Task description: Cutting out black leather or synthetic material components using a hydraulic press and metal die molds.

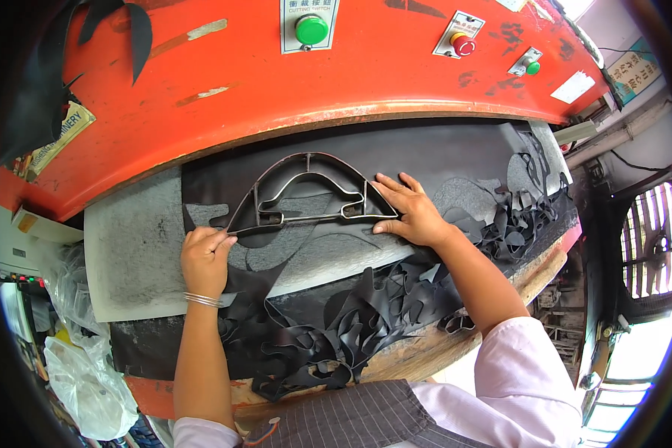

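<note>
Nearest me is the heap of black scraps (336, 336), all those curly offcuts piled at the front edge of the bench (425, 358); they sit close under both my forearms, so I reckon a sleeve or wrist could drag a strip up onto the sheet; if one ends up under the cutter I'd guess the cut comes out ragged.

My left hand (205, 257) is curled up, fingers pinched on the left tip of the metal cutter (310, 194); there's a bangle (202, 299) on that wrist which could snag a loose strip, I think. My right hand (409, 213) is spread mostly flat, fingers out, pressing the cutter's right end down; it isn't gripping anything, just resting on the frame and the black sheet (425, 157).

The cutter itself lies flat on the sheet, a curved wire-like outline with cross bars, sitting right beside holes already punched out; if I nudge it too near one of those holes the piece would probably come out with a bite missing; push unevenly and one end may swing.

Further back is the big orange press head (396, 75) with its green button (311, 30) and red knob (464, 45); the worst risk, as I judge it, is fingers lying on the cutter under that head.
</note>
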